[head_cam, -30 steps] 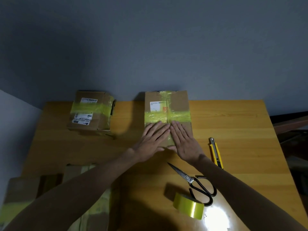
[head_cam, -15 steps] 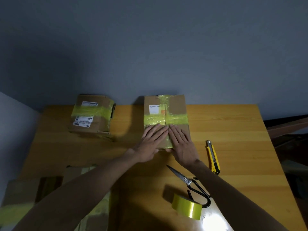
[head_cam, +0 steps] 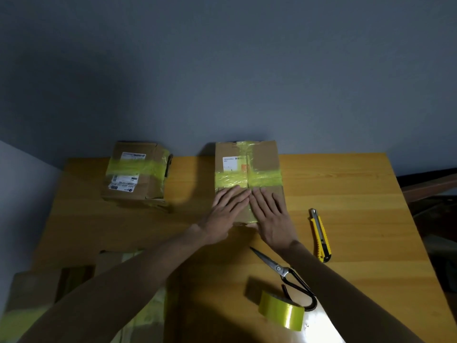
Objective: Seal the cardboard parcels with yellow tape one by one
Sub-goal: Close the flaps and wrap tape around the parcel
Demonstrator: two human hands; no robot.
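I see left hand (head_cam: 223, 214) and right hand (head_cam: 270, 219) flat, fingers straight, side by side, pressing the taped parcel (head_cam: 262, 159) at its near edge | scissors (head_cam: 279, 268) and tape roll (head_cam: 282, 310) near right forearm, knife (head_cam: 320, 236) just right | bare table (head_cam: 358, 194) farther right | second parcel (head_cam: 136, 174) well left of left hand

The middle parcel (head_cam: 263, 158), crossed with yellow tape (head_cam: 265, 179), lies flat far back. A second parcel (head_cam: 148, 186), also taped, sits far left. The tape roll (head_cam: 282, 311) lies near right.

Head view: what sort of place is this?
Probably a makeshift packing station: wooden table against a plain wall, with a taped cardboard parcel, tape roll, scissors and utility knife.
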